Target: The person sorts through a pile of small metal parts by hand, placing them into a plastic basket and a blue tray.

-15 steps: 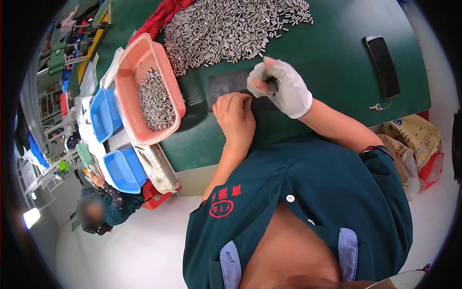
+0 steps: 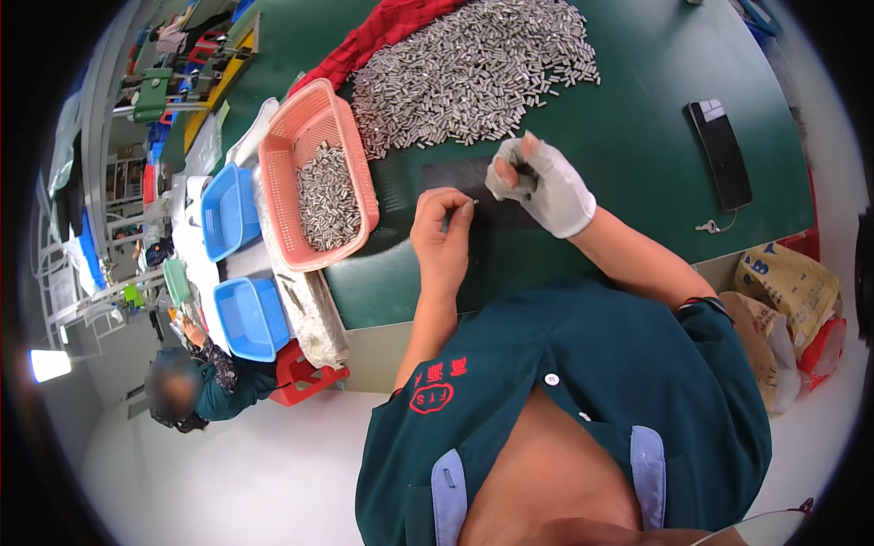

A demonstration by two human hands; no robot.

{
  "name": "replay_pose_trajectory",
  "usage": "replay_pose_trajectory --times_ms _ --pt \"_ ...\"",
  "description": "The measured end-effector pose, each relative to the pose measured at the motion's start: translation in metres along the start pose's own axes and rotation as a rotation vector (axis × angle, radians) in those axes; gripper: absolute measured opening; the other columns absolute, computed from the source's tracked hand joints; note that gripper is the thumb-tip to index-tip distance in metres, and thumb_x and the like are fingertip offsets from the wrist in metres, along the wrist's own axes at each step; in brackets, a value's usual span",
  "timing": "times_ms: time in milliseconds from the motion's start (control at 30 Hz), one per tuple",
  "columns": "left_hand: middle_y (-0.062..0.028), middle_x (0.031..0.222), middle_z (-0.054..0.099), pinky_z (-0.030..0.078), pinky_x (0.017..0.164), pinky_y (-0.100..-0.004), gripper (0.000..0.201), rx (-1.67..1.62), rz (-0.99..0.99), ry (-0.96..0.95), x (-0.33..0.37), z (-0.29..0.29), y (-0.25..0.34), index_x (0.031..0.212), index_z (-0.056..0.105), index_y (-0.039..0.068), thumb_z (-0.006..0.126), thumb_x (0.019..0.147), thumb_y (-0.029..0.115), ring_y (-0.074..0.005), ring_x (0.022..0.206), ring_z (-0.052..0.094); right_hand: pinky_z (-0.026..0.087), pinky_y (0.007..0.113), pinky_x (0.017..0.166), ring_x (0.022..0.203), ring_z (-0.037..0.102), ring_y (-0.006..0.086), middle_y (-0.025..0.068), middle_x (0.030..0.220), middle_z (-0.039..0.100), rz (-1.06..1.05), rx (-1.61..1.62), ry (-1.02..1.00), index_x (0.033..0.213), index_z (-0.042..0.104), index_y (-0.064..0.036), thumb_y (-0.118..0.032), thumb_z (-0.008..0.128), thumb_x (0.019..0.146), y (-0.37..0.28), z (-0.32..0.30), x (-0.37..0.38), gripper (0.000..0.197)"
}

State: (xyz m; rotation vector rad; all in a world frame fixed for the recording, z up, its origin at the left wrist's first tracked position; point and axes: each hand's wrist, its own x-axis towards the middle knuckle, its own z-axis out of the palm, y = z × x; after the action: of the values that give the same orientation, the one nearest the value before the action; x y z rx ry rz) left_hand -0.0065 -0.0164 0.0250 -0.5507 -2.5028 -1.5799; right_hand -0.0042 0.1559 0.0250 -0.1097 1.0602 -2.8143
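Observation:
My bare left hand [image 2: 441,241] is closed in a pinch over the dark mat [image 2: 444,175]. A tiny shiny metal piece, which looks like one of the small metal pins, shows at its thumb and fingertip. Close by on the right, my right hand [image 2: 553,193] wears a white glove with bare fingertips. Its fingers are curled inward, and whatever they hold is hidden. Beyond both hands lies a large heap of small metal pins [image 2: 464,77]. More of these pins fill part of the pink basket [image 2: 368,187] to the left.
A red checked cloth [image 2: 369,41] borders the heap. Two blue baskets [image 2: 231,218] stand left of the pink one. At the right lie a black phone-like device [image 2: 724,159] and a key [image 2: 707,227]. Bags [image 2: 787,282] sit beyond the table's right edge. Another person [image 2: 214,387] works at the left.
My left hand has drawn slightly apart from the right, and a small metal piece now shows at its fingertips. The right hand stays curled. The whole view has shifted a little.

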Motion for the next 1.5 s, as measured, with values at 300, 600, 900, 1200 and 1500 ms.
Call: replay_pose_trajectory --times_ms 300,600,900,1200,1500 --pt "-0.0052 0.095 0.053 0.04 0.072 -0.023 0.006 -0.501 -0.006 -0.052 0.005 -0.019 0.019 0.089 0.058 0.001 0.063 0.084 0.0 -0.0122 0.084 0.049 0.047 0.024 0.075 0.082 0.057 0.0095 0.0044 0.084 0.062 0.18 -0.347 -0.052 0.092 0.062 0.0013 -0.012 0.061 0.086 -0.011 0.021 -0.014 0.015" --pt "-0.0064 0.093 0.054 0.043 0.076 -0.0261 0.009 -0.433 -0.005 -0.072 0.002 -0.017 0.021 0.087 0.059 0.0 0.064 0.081 -0.004 -0.0143 0.084 0.051 0.047 0.025 0.077 0.082 0.058 0.0103 0.0055 0.085 0.063 0.23 -0.402 -0.089 0.093 0.062 0.0023 -0.014 0.061 0.087 -0.011 0.023 -0.015 0.018" --pt "-0.0073 0.089 0.057 0.044 0.074 -0.0282 0.011 -0.295 0.047 -0.005 0.004 -0.021 0.023 0.085 0.058 0.001 0.064 0.078 -0.006 -0.0185 0.083 0.054 0.044 0.023 0.071 0.079 0.055 0.0086 0.003 0.082 0.062 0.19 -0.438 -0.125 0.092 0.061 0.0008 -0.015 0.061 0.087 -0.003 0.02 -0.011 0.017" --pt "-0.0095 0.087 0.06 0.045 0.075 -0.0333 0.007 0.316 0.158 0.482 0.026 -0.091 0.009 0.084 0.06 0.001 0.062 0.08 -0.004 -0.0246 0.084 0.056 0.031 0.02 0.055 0.061 0.043 0.0035 0.0011 0.075 0.06 0.132 -0.436 -0.008 0.083 0.061 -0.0023 -0.016 0.062 0.083 0.0 0.014 -0.02 0.014" --pt "-0.0101 0.088 0.061 0.046 0.076 -0.0341 0.007 0.36 0.117 0.549 0.039 -0.094 0.001 0.088 0.063 0.0 0.061 0.082 -0.002 -0.0249 0.084 0.057 0.03 0.02 0.055 0.062 0.042 0.0042 0.0022 0.076 0.06 0.098 -0.341 0.018 0.086 0.061 -0.0028 -0.017 0.062 0.083 0.001 0.01 -0.02 0.015"
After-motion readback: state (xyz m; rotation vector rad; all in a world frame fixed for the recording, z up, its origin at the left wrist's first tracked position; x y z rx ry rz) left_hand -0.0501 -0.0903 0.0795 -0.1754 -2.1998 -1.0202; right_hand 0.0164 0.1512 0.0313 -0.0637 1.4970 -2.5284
